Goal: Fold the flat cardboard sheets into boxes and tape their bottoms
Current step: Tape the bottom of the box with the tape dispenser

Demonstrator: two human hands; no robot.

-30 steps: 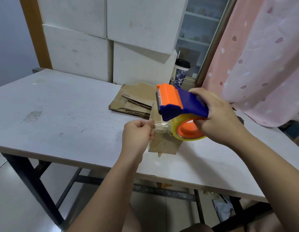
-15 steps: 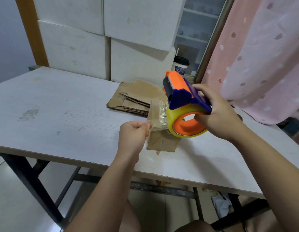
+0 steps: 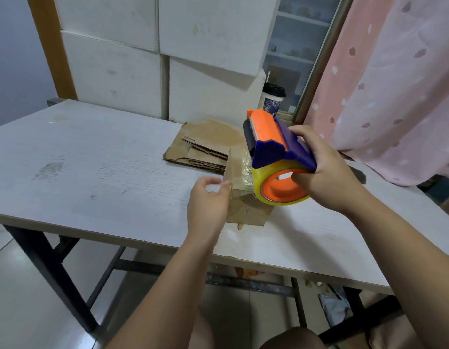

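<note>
Box [image 3: 246, 210] taping begun.
My left hand [image 3: 208, 197] pinches tape [image 3: 243, 170] on it; right hand [image 3: 326, 177] grips dispenser [image 3: 271, 149]; sheets [image 3: 205, 144] at 11 o'clock unfolded.

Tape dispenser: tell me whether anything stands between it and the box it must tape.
Nothing visible does. The tape dispenser, gripped by the right hand, is over the cardboard box; only its own tape spans the gap, its end held at the box by the left hand.
</note>
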